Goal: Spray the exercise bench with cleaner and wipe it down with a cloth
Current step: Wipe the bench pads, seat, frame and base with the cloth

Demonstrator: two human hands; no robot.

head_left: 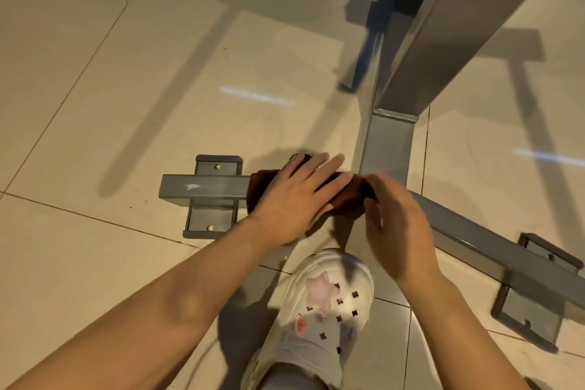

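We found the cloth (345,196), dark brown, draped over the grey floor bar (205,187) of the bench frame, directly beneath our left hand (297,203). That hand lay flat on it, fingers (329,165) straight and spread, pressing rather than gripping. Our right hand (399,225) sat just beside the cloth's right end; its fingers curled toward that edge, but blur kept us from telling whether they pinched it or merely touched it.

The bar's long axis ran left to right across our view, and the cloth lay lengthwise along it. Bare bar extended to the left of the left fingers as far as the bolted foot plate (215,196); to the right of the right fingers the bar carried on toward a second plate (531,310). We judged the left hand better placed to drive a stroke along that axis. The upright post (443,41) rose beyond both hands. A white clog (326,307) stood on the tiled floor (95,104) below them. No spray bottle was in view.
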